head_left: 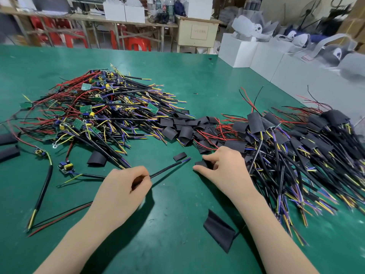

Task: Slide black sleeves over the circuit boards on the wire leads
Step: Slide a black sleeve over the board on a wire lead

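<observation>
Pointing up-right, black lead (166, 170) in left hand (126, 186).

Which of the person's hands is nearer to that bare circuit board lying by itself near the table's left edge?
Left. The left hand, pinching a black lead, sits just right of the circuit board; the right hand is farther right, beyond it.

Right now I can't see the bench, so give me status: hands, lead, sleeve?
Left hand pinches black lead. Right hand picking up black sleeve from green table. Nothing between them.
</observation>
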`<state>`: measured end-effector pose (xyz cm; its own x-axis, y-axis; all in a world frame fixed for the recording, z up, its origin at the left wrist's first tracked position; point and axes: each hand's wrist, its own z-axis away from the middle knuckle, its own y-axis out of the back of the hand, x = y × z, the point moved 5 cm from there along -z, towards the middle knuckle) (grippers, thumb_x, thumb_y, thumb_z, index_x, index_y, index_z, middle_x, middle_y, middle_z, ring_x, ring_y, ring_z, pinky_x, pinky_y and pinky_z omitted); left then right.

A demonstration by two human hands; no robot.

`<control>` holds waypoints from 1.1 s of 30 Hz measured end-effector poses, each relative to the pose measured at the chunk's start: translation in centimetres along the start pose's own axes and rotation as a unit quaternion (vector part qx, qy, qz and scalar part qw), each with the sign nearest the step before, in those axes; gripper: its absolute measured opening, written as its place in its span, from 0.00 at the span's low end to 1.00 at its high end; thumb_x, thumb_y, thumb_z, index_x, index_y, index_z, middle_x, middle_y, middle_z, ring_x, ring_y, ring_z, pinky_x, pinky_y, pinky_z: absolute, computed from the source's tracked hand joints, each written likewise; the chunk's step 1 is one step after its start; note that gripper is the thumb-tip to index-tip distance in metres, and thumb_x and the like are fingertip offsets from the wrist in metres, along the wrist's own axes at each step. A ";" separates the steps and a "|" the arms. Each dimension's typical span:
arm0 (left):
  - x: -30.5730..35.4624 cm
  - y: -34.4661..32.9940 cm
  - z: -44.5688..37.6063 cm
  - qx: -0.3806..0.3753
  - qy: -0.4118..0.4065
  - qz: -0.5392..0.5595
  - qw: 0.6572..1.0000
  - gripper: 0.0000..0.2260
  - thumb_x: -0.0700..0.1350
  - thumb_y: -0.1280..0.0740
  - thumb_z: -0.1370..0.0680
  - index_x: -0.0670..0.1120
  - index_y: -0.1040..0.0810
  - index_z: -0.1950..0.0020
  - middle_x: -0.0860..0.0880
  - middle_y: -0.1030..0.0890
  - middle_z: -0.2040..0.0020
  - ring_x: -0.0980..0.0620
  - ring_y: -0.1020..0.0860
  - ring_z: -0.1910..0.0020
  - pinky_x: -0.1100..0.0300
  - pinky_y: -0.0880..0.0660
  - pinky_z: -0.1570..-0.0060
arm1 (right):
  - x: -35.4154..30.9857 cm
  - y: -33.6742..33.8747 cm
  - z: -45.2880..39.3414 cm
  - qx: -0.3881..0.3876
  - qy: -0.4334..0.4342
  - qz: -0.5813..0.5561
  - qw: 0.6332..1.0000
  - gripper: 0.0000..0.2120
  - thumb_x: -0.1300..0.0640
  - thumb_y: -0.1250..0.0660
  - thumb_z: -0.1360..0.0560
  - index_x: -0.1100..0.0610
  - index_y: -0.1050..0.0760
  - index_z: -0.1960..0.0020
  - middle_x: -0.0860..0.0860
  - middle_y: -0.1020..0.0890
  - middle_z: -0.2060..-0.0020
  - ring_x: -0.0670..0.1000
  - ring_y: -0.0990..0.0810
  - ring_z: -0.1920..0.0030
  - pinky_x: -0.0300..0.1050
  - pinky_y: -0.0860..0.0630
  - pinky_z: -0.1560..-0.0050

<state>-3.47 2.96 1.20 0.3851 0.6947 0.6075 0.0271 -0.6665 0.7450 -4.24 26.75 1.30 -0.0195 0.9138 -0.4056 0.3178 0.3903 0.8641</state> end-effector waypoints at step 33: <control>-0.6 1.3 -0.6 0.021 0.027 0.151 0.988 0.10 0.45 0.40 0.32 0.46 0.23 0.71 0.52 0.28 0.76 0.56 0.37 0.74 0.63 0.41 0.71 | -0.6 2.3 0.2 0.082 0.109 -0.105 0.985 0.15 0.71 0.28 0.34 0.59 0.16 0.50 0.51 0.17 0.58 0.43 0.23 0.60 0.24 0.32 0.57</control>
<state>-4.25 1.84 2.00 0.3318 0.4759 0.8145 -0.0423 -0.8550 0.5169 -3.29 27.07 3.45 -0.2989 0.8247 -0.4801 0.4342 0.5655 0.7012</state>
